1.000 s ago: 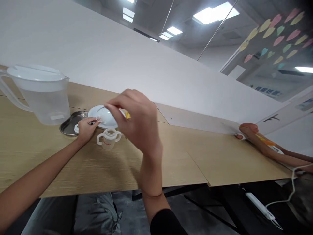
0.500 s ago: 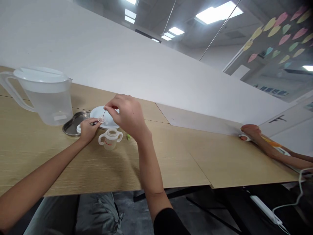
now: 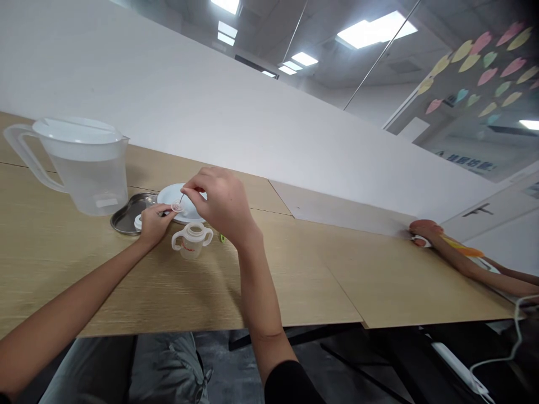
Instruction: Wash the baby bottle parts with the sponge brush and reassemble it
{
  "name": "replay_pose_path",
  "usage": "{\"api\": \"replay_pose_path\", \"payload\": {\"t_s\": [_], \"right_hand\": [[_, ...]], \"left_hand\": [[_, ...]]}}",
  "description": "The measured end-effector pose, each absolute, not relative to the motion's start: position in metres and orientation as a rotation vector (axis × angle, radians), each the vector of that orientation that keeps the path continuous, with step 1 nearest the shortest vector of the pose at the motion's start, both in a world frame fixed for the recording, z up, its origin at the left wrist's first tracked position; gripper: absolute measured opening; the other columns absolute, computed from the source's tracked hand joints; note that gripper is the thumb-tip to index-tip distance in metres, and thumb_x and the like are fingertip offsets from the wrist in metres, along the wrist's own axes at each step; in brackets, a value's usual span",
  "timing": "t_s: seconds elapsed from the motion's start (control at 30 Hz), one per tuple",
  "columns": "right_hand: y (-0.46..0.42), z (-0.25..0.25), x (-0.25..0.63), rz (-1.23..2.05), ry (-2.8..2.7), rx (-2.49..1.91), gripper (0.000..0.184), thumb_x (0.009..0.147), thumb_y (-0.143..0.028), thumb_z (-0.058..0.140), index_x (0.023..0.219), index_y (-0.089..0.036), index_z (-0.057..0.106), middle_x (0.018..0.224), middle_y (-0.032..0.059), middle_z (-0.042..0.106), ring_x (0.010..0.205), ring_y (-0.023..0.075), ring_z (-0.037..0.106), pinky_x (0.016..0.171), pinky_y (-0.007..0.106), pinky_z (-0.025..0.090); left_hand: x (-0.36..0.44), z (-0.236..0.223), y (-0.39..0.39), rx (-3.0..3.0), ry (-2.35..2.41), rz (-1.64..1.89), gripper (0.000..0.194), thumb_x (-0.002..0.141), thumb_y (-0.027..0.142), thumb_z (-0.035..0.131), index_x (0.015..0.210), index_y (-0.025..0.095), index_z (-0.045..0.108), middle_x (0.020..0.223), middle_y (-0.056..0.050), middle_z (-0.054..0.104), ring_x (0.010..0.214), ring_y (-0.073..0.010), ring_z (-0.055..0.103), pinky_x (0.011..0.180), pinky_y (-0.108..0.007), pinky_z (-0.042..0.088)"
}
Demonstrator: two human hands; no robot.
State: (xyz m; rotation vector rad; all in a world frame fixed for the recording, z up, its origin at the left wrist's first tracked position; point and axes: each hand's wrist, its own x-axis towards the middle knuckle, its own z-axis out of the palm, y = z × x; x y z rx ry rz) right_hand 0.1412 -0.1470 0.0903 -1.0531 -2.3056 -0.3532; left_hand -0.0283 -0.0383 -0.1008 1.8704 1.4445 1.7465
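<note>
Between the fingertips of my left hand is a small round translucent piece, held over the edge of a white plate. My right hand is closed above it, pinching a thin tool that points down into the piece; the tool's tip is too small to make out. Just in front stands a clear two-handled baby cup with red lettering and an open top. A steel kidney dish lies left of the plate, with a white round part partly behind my left hand.
A large lidded water pitcher stands at the left. Something small and green lies right of the cup. At the far right, another person's arms rest on the table. A white wall runs along its back.
The view has shifted slightly. Both hands keep their hold, with the thin tool still at the round piece; the other things stay where they were on the table.
</note>
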Motion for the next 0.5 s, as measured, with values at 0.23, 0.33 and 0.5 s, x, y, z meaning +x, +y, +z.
{"api": "replay_pose_path", "payload": {"t_s": [0.23,0.33,0.5], "right_hand": [[-0.1533,0.0920,0.1435,-0.232,-2.333,-1.055,0.026,0.094,-0.018,0.051,0.075,-0.017,0.068,0.079,0.0007,0.067,0.076,0.0120,0.057,0.072,0.026,0.038],[-0.1551,0.0920,0.1435,-0.234,-2.375,-1.066,0.026,0.093,-0.017,0.051,0.073,-0.020,0.067,0.079,0.0001,0.068,0.076,0.0122,0.057,0.070,0.026,0.038],[-0.1543,0.0917,0.1422,-0.305,-2.377,-1.062,0.028,0.096,-0.020,0.049,0.076,-0.021,0.069,0.082,0.0011,0.069,0.077,0.0136,0.058,0.072,0.027,0.038]], "left_hand": [[-0.0294,-0.0966,-0.0424,1.922,1.428,1.699,0.019,0.079,0.031,0.065,0.079,0.015,0.076,0.086,-0.005,0.076,0.079,-0.0195,0.067,0.080,-0.030,0.049],[-0.0293,-0.0947,-0.0442,1.925,1.421,1.696,0.020,0.079,0.030,0.065,0.080,0.013,0.076,0.085,-0.005,0.076,0.077,-0.0193,0.066,0.078,-0.029,0.049],[-0.0284,-0.0948,-0.0438,1.915,1.418,1.715,0.017,0.077,0.029,0.065,0.077,0.015,0.075,0.084,-0.004,0.076,0.077,-0.0198,0.067,0.076,-0.029,0.050]]}}
